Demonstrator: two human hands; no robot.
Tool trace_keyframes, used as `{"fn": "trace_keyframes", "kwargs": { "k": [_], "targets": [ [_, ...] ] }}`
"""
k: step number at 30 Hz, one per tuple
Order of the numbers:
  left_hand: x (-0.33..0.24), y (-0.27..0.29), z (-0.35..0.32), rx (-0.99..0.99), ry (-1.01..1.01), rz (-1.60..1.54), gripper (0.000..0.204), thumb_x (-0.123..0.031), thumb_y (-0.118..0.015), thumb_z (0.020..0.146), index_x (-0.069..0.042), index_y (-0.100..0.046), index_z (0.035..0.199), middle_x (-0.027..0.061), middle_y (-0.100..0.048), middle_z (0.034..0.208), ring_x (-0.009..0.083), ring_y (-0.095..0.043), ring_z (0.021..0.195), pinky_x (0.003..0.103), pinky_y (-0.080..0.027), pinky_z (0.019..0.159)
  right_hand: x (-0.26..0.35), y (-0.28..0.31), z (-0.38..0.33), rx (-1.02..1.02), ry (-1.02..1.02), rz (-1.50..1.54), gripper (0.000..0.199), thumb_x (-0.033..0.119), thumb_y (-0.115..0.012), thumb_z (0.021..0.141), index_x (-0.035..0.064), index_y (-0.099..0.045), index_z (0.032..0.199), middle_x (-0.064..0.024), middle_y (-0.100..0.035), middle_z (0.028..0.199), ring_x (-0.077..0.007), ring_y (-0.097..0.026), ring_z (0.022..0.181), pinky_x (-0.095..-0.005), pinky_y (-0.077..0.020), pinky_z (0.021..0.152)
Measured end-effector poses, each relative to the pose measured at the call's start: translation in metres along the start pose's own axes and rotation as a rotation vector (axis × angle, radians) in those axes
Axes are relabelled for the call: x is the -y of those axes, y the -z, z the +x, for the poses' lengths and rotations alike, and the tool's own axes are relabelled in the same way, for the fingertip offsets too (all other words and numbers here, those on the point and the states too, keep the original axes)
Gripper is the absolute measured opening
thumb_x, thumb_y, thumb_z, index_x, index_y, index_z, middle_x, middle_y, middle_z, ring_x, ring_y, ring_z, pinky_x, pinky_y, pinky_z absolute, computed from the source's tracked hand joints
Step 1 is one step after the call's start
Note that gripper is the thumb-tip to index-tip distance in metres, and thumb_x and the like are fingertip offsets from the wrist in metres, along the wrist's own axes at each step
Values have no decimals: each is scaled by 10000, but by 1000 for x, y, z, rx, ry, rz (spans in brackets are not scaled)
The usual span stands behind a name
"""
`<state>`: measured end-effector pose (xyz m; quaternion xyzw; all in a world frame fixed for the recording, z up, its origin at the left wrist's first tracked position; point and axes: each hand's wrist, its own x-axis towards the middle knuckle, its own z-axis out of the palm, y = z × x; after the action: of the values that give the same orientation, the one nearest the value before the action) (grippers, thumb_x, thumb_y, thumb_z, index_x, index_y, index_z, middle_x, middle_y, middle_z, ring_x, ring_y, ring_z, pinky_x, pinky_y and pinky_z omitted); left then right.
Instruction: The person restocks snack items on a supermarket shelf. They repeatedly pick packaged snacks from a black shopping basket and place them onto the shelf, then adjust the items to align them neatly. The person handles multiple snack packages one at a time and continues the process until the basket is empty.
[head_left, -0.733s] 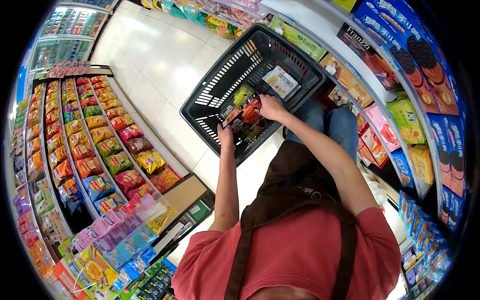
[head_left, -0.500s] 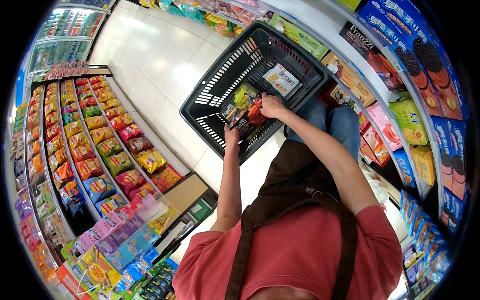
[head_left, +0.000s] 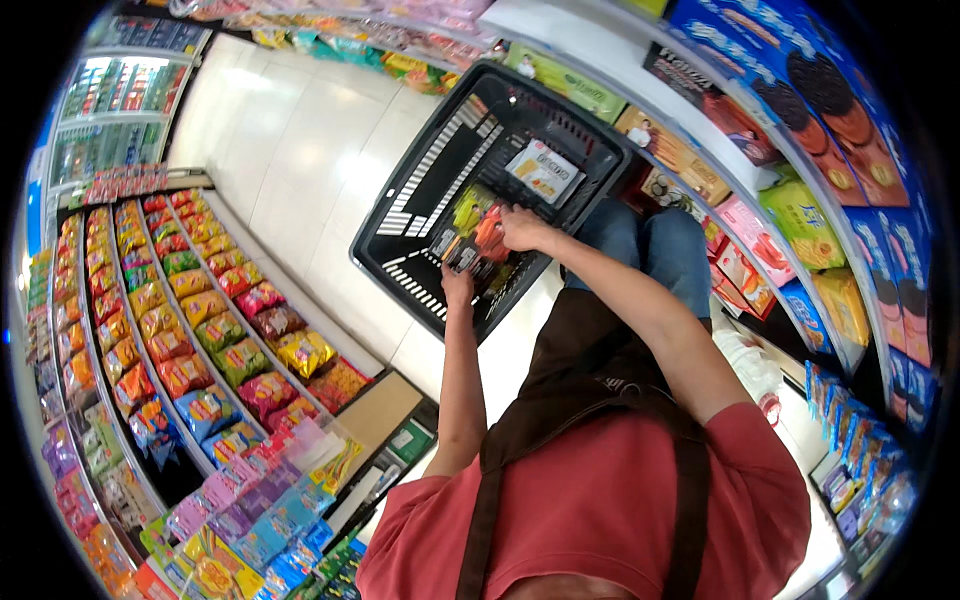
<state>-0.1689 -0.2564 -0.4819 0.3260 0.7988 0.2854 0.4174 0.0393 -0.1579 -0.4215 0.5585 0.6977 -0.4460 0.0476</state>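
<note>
Between the left hand [head_left: 458, 283] and right hand [head_left: 523, 230] (both outstretched, converging), a flat black-and-orange cardboard box [head_left: 487, 240] is gripped endwise.

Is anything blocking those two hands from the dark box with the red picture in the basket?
Nothing visible: the left hand and right hand both touch the dark box directly, inside the basket. The white package lies off to one side.

Brt, floor [head_left: 300, 175] glare, slt blur, fisheye-bent edges
</note>
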Motion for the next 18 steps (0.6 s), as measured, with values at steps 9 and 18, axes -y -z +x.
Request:
{"fn": "trace_keyframes", "kwargs": {
  "k": [9, 18],
  "targets": [
    [-26, 7, -8, 14, -92, 141, 903, -225, -731, 775, 8, -255, 1506, 376, -195, 1508, 478, -271, 1399, 432, -289, 1147, 21, 31, -71, -398, 266, 246, 562, 125, -540, 895, -79, -385, 1396, -290, -484, 1368, -425, -485, 1270, -443, -397, 1076],
    [-195, -36, -73, 51, -612, 75, 673, -139, -630, 915, 50, -295, 1468, 255, -336, 1501, 380, -332, 1397, 401, -261, 1158, -15, 110, -219, -1100, 229, 329, 621, 86, -613, 888, 11, -378, 1458, -225, -454, 1448, -358, -484, 1305, -399, -412, 1066]
  ]
}}
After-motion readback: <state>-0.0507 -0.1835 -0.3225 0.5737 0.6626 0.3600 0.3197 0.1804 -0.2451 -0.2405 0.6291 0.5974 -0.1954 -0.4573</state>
